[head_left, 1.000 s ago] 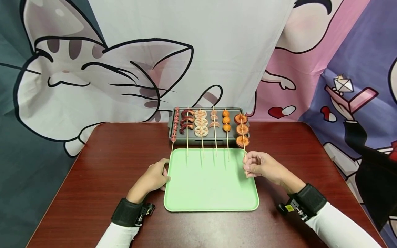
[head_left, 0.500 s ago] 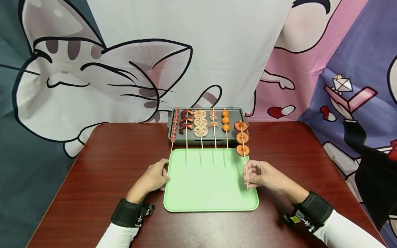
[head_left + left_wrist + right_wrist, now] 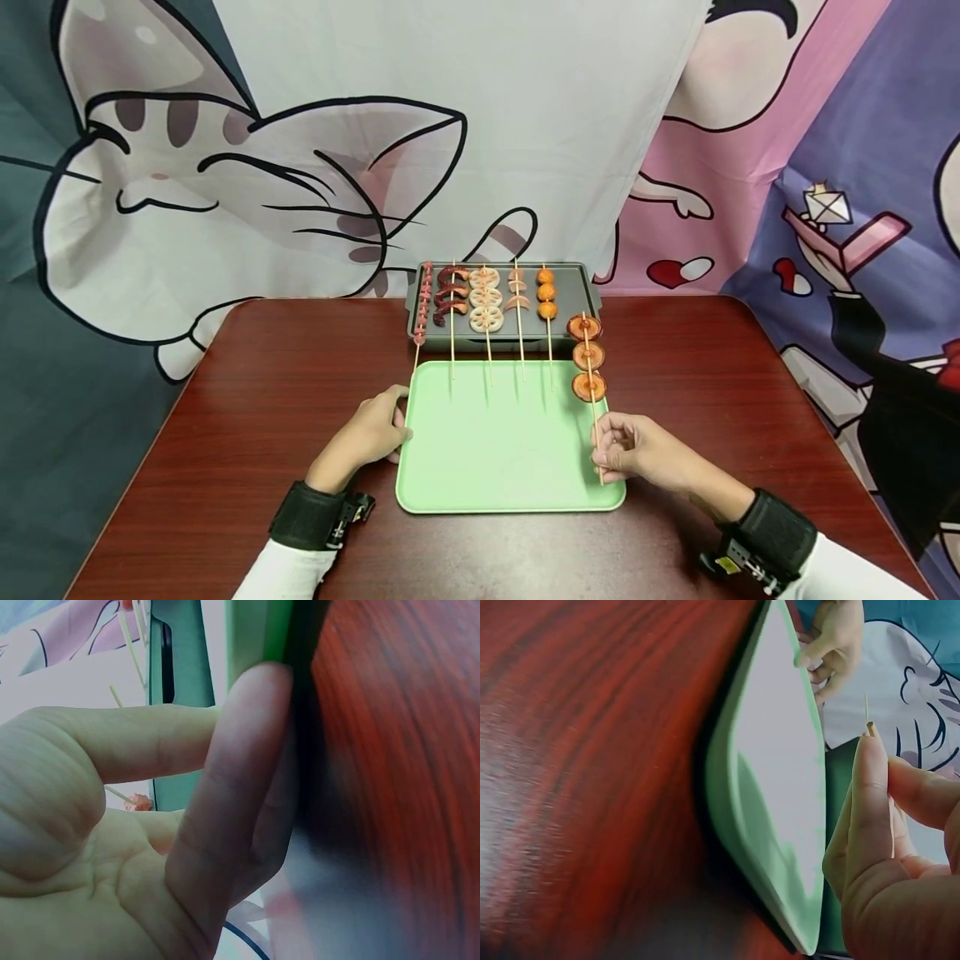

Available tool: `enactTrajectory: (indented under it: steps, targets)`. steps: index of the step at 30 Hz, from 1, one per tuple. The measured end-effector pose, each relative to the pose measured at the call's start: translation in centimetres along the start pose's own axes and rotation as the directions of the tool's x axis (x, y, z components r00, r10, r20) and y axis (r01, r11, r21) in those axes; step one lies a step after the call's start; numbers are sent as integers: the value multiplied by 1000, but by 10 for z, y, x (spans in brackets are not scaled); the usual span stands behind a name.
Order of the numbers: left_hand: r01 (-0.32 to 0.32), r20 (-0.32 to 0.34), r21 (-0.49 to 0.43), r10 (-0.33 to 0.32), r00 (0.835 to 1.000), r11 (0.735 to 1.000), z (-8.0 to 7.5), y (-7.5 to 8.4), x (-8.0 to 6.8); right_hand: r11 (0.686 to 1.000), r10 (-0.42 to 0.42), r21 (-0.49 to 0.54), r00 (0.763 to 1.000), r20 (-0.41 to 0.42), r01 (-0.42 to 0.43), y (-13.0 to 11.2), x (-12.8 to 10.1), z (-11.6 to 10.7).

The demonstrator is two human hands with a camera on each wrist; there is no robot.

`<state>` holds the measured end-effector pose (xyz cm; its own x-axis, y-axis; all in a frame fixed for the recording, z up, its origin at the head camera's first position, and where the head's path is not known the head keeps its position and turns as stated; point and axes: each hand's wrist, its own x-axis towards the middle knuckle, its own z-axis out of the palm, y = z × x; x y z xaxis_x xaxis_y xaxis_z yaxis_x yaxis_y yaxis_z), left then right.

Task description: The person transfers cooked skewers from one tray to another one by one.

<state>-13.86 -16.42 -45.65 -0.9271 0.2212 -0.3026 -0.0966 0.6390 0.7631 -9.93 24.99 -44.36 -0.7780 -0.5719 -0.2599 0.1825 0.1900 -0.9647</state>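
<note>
My right hand (image 3: 641, 452) pinches the lower stick of a skewer (image 3: 588, 357) threaded with three brown mushroom slices. It is over the right side of a light green tray (image 3: 502, 454), with the slices near the tray's upper right corner. My left hand (image 3: 369, 425) grips the tray's left edge. In the left wrist view, thumb and fingers (image 3: 251, 727) meet at the green rim. Seen from the right wrist, the stick's end pokes out above the pinching fingertips (image 3: 870, 761), while most of the skewer is hidden.
Behind the tray a dark grill pan (image 3: 572, 292) bears sausage (image 3: 423, 296), octopus tentacle (image 3: 452, 290), lotus root (image 3: 486, 318), pinkish slice (image 3: 517, 285) and orange ball (image 3: 547, 291) skewers. Their sticks overhang the tray's back edge. A printed cloth (image 3: 570, 125) hangs behind the brown table (image 3: 300, 358).
My right hand has drawn the mushroom skewer off the grill pan, toward the front, over the tray's right side. My left hand stays at the tray's edge.
</note>
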Motion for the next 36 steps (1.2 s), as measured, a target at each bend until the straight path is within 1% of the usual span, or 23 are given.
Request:
enactTrajectory:
  steps: [12, 17, 21, 23, 30, 36]
  targets:
    - [3, 6, 4, -3, 1000, 1000, 1, 0, 2, 1000, -5, 8, 1000, 9, 5, 12, -19, 10]
    - [-1, 6, 8, 1, 1000, 1000, 1, 0, 3, 1000, -23, -9, 999, 22, 24, 15, -25, 13]
    - [1, 4, 10, -1, 1000, 1000, 1, -1, 3, 1000, -17, -13, 999, 27, 17, 17, -29, 15]
    - [2, 2, 16, -2, 1000, 1000, 1, -1, 3, 1000, -6, -7, 1000, 26, 6, 18, -31, 16]
    - [10, 3, 19, -10, 1000, 1000, 1, -2, 2, 999, -16, 35, 999, 47, 15, 21, -38, 20]
    - [8, 2, 18, -8, 1000, 1000, 1, -3, 2, 999, 30, 26, 998, 52, -31, 27, -40, 21]
